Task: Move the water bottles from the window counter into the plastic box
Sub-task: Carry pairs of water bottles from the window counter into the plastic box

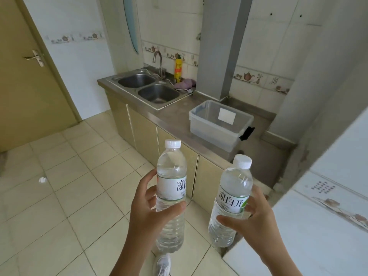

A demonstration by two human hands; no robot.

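Observation:
My left hand point(148, 211) grips a clear water bottle point(171, 176) with a white cap and white label, held upright over the floor. In my right hand point(252, 220) is a second water bottle point(234, 188) of the same kind, tilted slightly to the right. Ahead of both, a clear plastic box point(211, 127) stands on the steel counter point(175, 114), lidless, with a white sticker on its far wall and a black latch at its right end. Nothing shows inside the box.
A double steel sink point(148, 87) with a tap sits left of the box, with a yellow bottle point(177, 69) and a purple cloth point(185, 84) behind it. A tiled wall corner point(318, 216) juts in at the right. A door point(25, 76) is at left; tiled floor lies below.

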